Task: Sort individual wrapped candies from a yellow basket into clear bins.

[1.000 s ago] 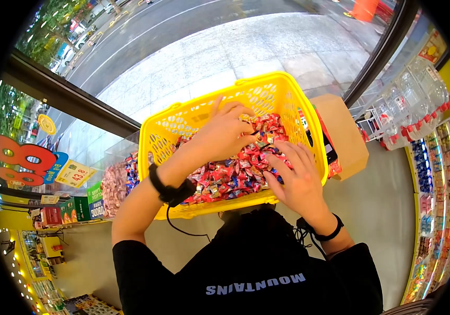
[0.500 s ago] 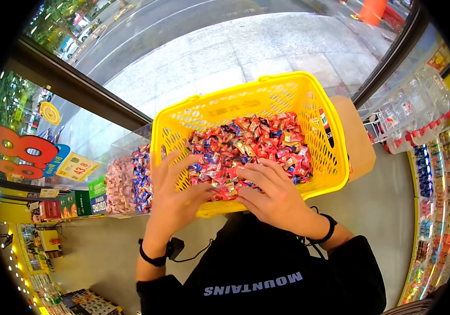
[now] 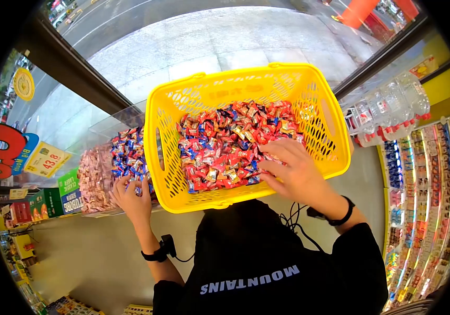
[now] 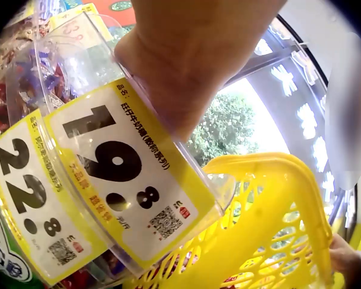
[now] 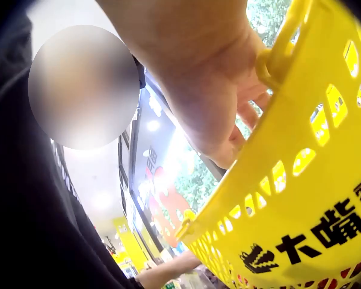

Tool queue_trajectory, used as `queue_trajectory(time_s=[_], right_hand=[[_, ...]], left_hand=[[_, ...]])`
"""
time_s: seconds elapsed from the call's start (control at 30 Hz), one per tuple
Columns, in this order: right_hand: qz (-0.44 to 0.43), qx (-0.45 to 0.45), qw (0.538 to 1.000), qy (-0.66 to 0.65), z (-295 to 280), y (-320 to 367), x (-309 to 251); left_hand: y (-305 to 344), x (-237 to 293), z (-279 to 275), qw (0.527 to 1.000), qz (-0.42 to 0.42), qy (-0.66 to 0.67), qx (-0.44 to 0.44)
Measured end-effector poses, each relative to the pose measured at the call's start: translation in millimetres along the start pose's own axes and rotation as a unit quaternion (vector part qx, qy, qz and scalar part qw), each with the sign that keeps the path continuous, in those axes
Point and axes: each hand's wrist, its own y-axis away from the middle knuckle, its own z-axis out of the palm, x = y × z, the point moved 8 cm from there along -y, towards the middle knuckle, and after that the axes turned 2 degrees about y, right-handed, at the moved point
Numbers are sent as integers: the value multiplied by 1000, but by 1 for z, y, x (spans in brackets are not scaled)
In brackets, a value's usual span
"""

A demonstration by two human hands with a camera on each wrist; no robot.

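A yellow basket (image 3: pixel 178 207) holds a wide pile of red, gold and blue wrapped candies (image 3: pixel 227 142). The right hand (image 3: pixel 298 170) is over its near right side, fingers spread at the candies; the basket wall hides the fingertips in the right wrist view, where the hand (image 5: pixel 210 90) shows at the rim. Outside the basket, the left hand (image 3: pixel 134 203) is at the near edge of a clear bin of blue and red candies (image 3: pixel 128 149), fingers apart and slightly bent. In the left wrist view that hand (image 4: pixel 186 60) is above a 19.8 price card (image 4: pixel 117 162).
Pink wrapped candies (image 3: pixel 91 178) fill the bin section farther left, beside green boxes (image 3: pixel 46 203) and a 43.8 sign (image 3: pixel 48 159). Window glass and a pavement (image 3: pixel 193 39) lie beyond the basket. Clear containers with red lids (image 3: pixel 388 110) and stocked shelves (image 3: pixel 424 199) stand at right.
The left hand has left the basket and moved left to the candy bin. The right hand remains at the basket's near side, now farther right than half a second ago. The head view has shifted.
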Motion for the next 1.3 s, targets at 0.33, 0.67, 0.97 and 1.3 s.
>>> queue_trajectory(time_s=[0.33,0.67,0.97,1.3], right_hand=[[49,-355,927,114,49,-60,104],[130,-433,850,271,151,-25,222],[156,-449,844,248,120,-51,199],[41,-138,990,-8,28,-81,9]], left_hand=[[-10,18,0,998,25,41,35],[-6,10,3,998,-26,53,1],[-7,11,-1,998,-33,62,4],[-13,12,-15,986,9,160,44]])
